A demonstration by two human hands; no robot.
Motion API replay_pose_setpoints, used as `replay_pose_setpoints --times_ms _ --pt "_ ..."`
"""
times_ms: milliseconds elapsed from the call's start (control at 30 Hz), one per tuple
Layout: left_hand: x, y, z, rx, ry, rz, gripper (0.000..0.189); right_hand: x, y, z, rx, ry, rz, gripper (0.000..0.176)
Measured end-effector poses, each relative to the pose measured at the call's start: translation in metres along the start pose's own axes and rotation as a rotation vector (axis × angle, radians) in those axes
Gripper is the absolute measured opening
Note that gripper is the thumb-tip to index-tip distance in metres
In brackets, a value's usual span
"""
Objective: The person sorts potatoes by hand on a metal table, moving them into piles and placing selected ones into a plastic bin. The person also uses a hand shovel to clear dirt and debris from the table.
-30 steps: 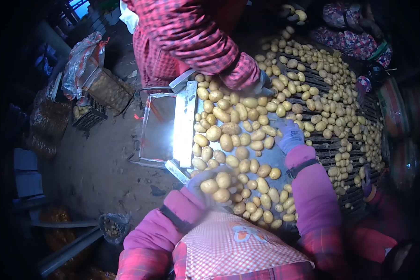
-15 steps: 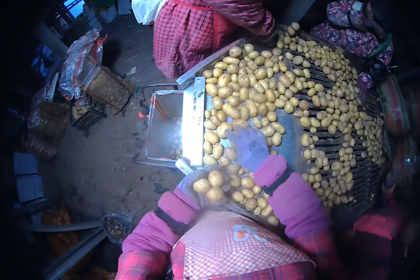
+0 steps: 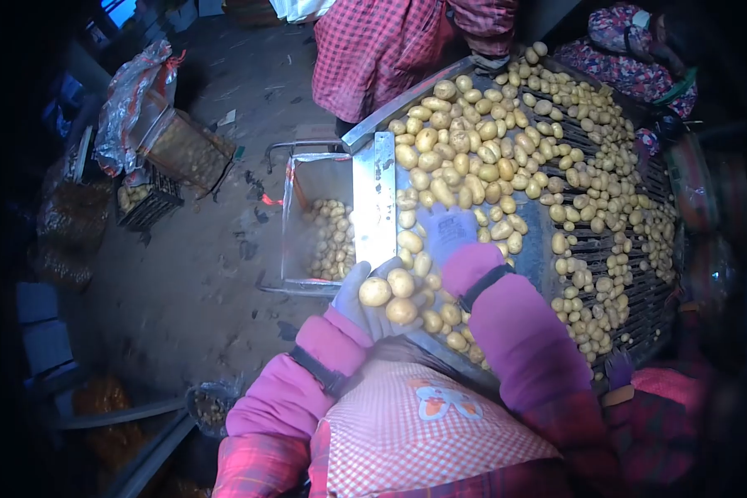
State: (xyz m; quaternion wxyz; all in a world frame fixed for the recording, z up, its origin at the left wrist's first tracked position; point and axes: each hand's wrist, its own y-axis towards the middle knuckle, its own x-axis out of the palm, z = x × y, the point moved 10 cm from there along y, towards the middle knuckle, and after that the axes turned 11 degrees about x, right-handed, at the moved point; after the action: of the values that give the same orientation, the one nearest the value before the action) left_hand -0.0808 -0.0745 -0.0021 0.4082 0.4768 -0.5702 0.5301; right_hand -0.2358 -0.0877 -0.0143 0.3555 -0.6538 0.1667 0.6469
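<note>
Cupped palm-up, my gloved left hand [image 3: 358,300] carries three potatoes [image 3: 400,283] beside the near end of the metal edge plate [image 3: 375,203]. My right hand [image 3: 450,231], in a pale purple glove, rests palm down on the potatoes [image 3: 465,153] spread over the sorting table, its fingers outstretched. Its palm is hidden, so anything beneath it does not show. Left of the plate stands an open bag [image 3: 289,220] on a metal frame, with potatoes lying in its bottom.
A slatted grate [image 3: 657,274] covered with smaller potatoes extends to the right. A co-worker in a red checked garment [image 3: 373,58] stands at the far side. Another person in flowered clothing [image 3: 585,62] is at the back right. A potato crate [image 3: 151,199] and filled sack [image 3: 187,149] stand left.
My left hand has moved up and right with its potatoes, closer to the plate. The right hand has shifted slightly forward over the pile. The view has swung left, showing more of the bag.
</note>
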Motion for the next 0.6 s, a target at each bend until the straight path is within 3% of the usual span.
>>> replay_pose_setpoints --times_ms 33,100,133,200,233,300,400,433,533,567,600 --pt "-0.001 0.001 0.002 -0.009 0.002 -0.009 0.070 -0.007 -0.001 0.006 0.010 -0.005 0.006 0.035" --pt "-0.009 0.005 0.003 -0.021 -0.050 0.092 0.069 -0.025 -0.013 0.027 0.176 0.413 -0.262 0.040" --pt "-0.011 0.006 0.006 0.024 0.028 0.120 0.069 -0.023 -0.021 0.037 0.199 0.406 -0.252 0.040" --pt "0.004 0.013 0.003 -0.033 0.130 0.002 0.072 -0.018 -0.055 0.060 0.354 1.632 -0.263 0.042" --pt "0.005 0.016 0.001 -0.031 0.130 0.004 0.071 -0.021 -0.074 0.067 0.384 1.635 -0.235 0.042" --pt "0.005 0.023 -0.007 -0.045 0.141 0.035 0.072 -0.017 -0.115 0.046 0.664 2.132 -0.504 0.046" --pt "0.014 0.034 -0.021 -0.129 0.154 0.017 0.071 -0.005 -0.128 0.041 0.614 2.424 -0.445 0.050" --pt "0.016 0.036 -0.027 -0.154 0.181 -0.001 0.070 0.005 -0.133 0.040 0.504 2.441 -0.576 0.048" --pt "0.024 0.038 -0.047 -0.201 0.077 -0.021 0.068 -0.011 -0.150 0.047 0.452 2.569 -0.538 0.045" --pt "0.025 0.037 -0.054 -0.215 0.131 -0.008 0.069 0.011 -0.152 0.065 0.429 2.357 -0.326 0.042" --pt "0.028 0.038 -0.060 -0.232 0.142 -0.006 0.069 0.019 -0.162 0.072 0.432 2.372 -0.308 0.042"
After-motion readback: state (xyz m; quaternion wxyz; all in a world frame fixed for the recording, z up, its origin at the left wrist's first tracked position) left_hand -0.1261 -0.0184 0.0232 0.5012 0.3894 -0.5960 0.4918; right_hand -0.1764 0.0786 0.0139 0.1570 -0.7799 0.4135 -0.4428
